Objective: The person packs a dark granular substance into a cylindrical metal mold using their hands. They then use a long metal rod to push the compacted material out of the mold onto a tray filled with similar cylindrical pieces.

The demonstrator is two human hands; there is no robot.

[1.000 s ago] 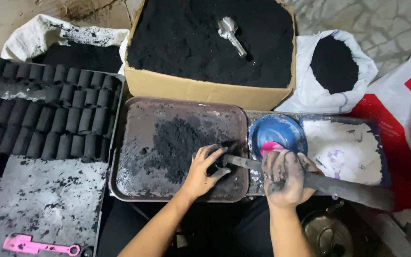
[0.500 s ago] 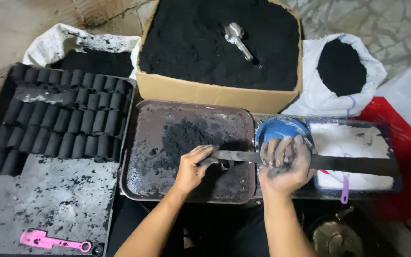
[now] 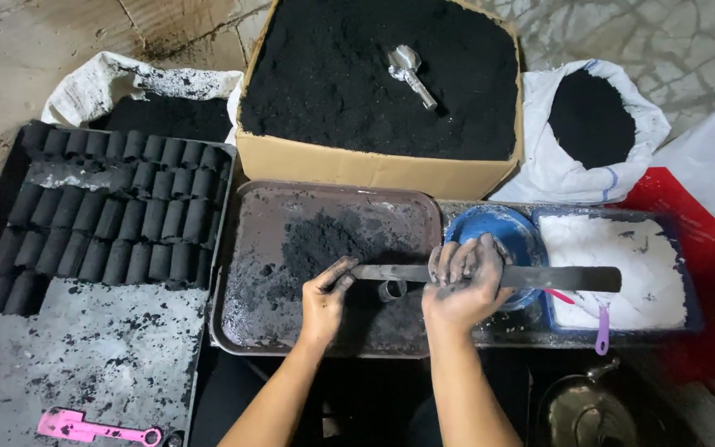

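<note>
Over the brown tray [image 3: 250, 323] of black powder [image 3: 324, 240], the right hand [image 3: 461, 281] grips a long flat metal bar [image 3: 539, 277] held level, while the left hand [image 3: 324, 298] pinches its left end.

Head cam, looks steeply down, close over tray [image 3: 242, 248]

Left hand [image 3: 324, 296] pinches with soot-blackened fingertips; right hand [image 3: 463, 280] is clenched.
</note>
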